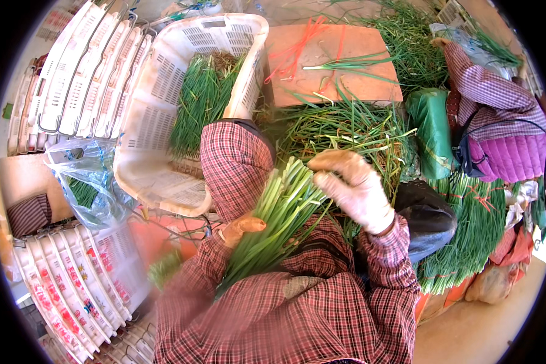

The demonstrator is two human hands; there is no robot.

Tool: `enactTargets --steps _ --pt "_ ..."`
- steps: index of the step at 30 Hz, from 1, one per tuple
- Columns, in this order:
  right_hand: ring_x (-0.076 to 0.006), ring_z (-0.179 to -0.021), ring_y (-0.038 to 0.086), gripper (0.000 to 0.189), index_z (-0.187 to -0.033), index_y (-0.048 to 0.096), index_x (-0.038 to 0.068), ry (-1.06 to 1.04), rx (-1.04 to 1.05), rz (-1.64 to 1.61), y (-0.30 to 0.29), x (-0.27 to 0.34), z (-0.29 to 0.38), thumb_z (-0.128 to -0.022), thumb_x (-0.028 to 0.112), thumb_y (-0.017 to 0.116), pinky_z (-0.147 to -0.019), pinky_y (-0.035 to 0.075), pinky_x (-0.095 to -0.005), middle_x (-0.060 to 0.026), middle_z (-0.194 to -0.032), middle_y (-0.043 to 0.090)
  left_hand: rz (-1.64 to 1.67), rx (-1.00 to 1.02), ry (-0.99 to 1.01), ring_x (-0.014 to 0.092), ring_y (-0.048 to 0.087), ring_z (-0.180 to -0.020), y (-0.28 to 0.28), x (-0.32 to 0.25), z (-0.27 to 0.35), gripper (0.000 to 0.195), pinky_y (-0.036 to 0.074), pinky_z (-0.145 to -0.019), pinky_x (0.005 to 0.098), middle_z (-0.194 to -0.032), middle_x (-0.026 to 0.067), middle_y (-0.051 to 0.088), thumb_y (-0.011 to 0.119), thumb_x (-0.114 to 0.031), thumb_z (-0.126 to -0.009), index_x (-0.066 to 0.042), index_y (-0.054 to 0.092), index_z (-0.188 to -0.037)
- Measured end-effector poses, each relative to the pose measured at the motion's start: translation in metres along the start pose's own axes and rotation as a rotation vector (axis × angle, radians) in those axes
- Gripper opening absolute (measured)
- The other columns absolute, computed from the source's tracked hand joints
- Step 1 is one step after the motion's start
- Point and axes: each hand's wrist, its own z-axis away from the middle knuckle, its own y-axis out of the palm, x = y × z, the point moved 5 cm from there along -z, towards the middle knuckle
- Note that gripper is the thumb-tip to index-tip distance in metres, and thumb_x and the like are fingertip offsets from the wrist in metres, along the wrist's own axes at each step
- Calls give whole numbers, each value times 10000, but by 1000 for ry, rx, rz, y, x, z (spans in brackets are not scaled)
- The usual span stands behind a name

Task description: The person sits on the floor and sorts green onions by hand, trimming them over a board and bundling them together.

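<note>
My left hand (242,230), in a stained glove, is closed around a bunch of green Chinese chives or similar leafy stalks (273,214) over my lap. The pale stalk ends point up and away from me, the leaves run down against my checked jacket. At the right of the pale ends is my right hand (352,189), also gloved, its thumb and fingers apart with a gap between them; whether a fingertip touches a stalk is unclear. Beyond it lies a heap of loose leaves and trimmings (341,132).
A white plastic crate (157,107) holding greens stands at front left, by a board (364,43) with red ties and a few stalks. Stacked crates (73,73) stand far left. Tied green bundles (468,227) lie right, near a green bag (430,132) and another person (496,100).
</note>
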Motion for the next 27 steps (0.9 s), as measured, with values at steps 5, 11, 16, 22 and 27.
enactTargets --steps 5,11,16,22,27 --pt "-271 -1147 612 142 -846 734 96 -47 15 90 30 3 1 -737 130 817 -1083 417 -424 -92 -1098 705 -76 -124 -100 202 558 -1255 1 3 -4 807 518 -980 326 -1470 132 468 704 -276 -914 -48 248 -1540" --pt "-237 -1222 568 91 -805 731 107 42 -8 -143 46 -17 9 -745 104 798 -1136 342 -407 -69 -1108 709 49 -186 -111 285 589 -1193 9 4 -12 806 461 -1047 412 -1366 181 541 649 -184 -854 -22 241 -1529" --pt "-335 -1377 412 94 -899 760 78 119 121 -592 40 -22 17 -808 74 784 -1146 284 -476 -126 -1306 628 -59 -137 -100 268 585 -1202 -16 11 -10 792 479 -1024 376 -1346 181 565 648 -223 -868 -16 255 -1524" --pt "-229 -1107 635 196 -1016 697 57 -12 115 -680 12 -19 27 -840 -27 706 -970 515 -400 -148 -1276 623 -22 -73 -48 271 564 -1245 4 -3 -12 792 469 -1043 399 -1379 182 546 638 -213 -889 -17 228 -1537" --pt "-266 -1024 682 88 -954 739 72 378 53 -626 -24 -21 41 -871 68 710 -858 558 -361 -157 -1103 700 -47 40 116 268 542 -1276 -10 5 -7 793 454 -1061 403 -1429 176 503 633 -199 -916 -35 194 -1555"
